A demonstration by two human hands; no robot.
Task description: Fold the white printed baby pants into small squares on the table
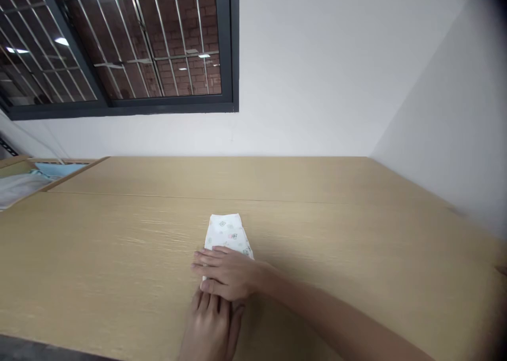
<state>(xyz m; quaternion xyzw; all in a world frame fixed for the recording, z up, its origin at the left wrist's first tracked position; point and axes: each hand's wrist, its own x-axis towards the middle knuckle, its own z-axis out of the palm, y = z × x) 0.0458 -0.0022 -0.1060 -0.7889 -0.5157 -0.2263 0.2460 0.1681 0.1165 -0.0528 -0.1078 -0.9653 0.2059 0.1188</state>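
Note:
A folded white cloth [225, 231] with small coloured prints lies flat on the wooden tabletop, its far end narrower than the part nearer me. My right hand [229, 274] is laid flat across the cloth, palm down, fingers stretched to the left. Just below it, my left hand [208, 324] points away from me, palm down, its fingertips at the near end of the cloth and its thumb out to the right. The right hand partly covers the left fingertips. The cloth's near part is hidden beneath both hands.
The light wooden tabletop [336, 234] has a seam running across it and meets a white wall [301, 86] behind. A wood-edged bin [75, 175] with white and blue fabric sits at far left. A barred window [158, 44] is above.

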